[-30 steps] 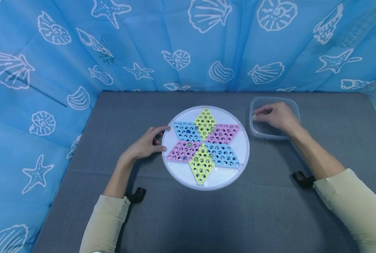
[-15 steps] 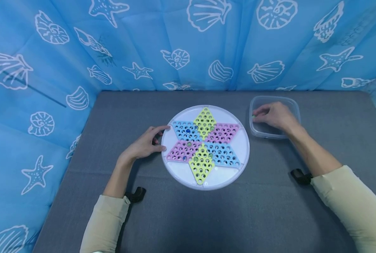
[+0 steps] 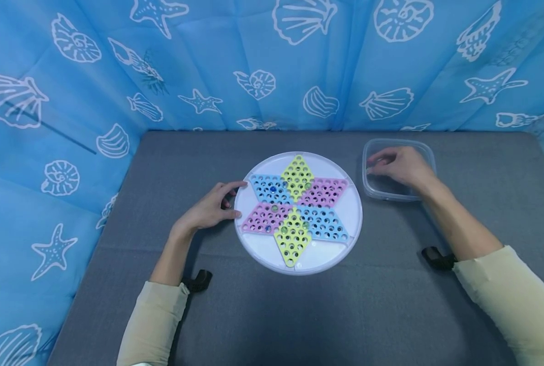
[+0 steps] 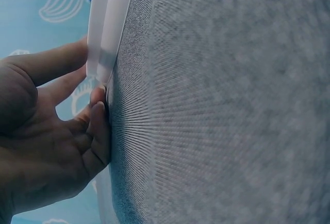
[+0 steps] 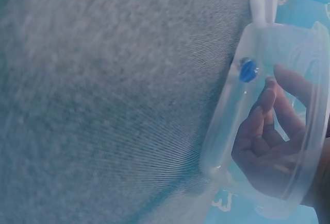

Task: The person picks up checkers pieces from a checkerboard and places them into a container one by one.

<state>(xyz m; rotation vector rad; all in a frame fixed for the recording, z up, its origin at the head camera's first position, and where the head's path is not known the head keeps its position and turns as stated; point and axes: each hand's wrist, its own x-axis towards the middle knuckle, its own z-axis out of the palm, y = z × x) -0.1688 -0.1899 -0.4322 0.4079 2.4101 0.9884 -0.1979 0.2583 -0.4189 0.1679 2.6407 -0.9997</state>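
Observation:
My left hand [image 3: 211, 208] is at the left edge of a round white Chinese checkers board [image 3: 330, 255], its thumb and index fingertip touching the rim some way apart. The left wrist view shows that hand [image 4: 56, 131] beside the white rim [image 4: 105, 28], other fingers bent against the cloth. Several marbles, including a dark blue marble [image 3: 273, 189], sit in the star's holes. My right hand [image 3: 402, 165] reaches into a clear plastic container [image 3: 387, 196]. Through its wall, a blue marble [image 5: 248, 71] lies just off the fingertips of my right hand [image 5: 273, 136]; no marble shows between them.
Dark grey cloth [image 3: 368, 315] covers the table. A blue curtain [image 3: 235, 46] with white shell prints hangs along the back and left. The container stands close to the board's right side, near the table's back edge.
The pale green marble that showed at my right fingertips has nearly gone from sight. That hand's fingers have shifted slightly inside the container. My left hand and the board stay put.

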